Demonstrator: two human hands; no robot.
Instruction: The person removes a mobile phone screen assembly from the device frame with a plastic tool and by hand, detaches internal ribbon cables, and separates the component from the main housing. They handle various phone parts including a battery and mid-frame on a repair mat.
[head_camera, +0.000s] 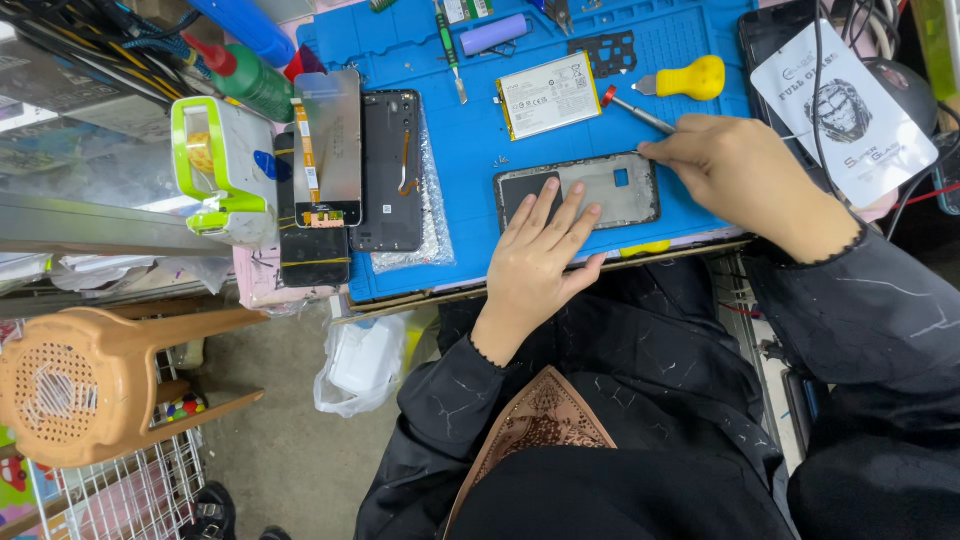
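An opened phone frame (610, 185) lies on the blue work mat (470, 150) near its front edge. My left hand (540, 255) rests flat on the frame's left end, fingers spread, pinning it down. My right hand (735, 170) grips a thin red-tipped screwdriver (635, 112) and touches the frame's upper right corner. A flat phone battery (548, 95) lies just above the frame. A yellow-handled tool (690, 78) sits to the battery's right.
A phone back cover (392, 170), a display panel (327, 150) and a dark phone (312, 250) lie at the mat's left. A green-and-white tape dispenser (222, 165) and a green bottle (245, 75) stand further left. A screen-protector packet (840, 110) is at right; an orange stool (90, 380) below left.
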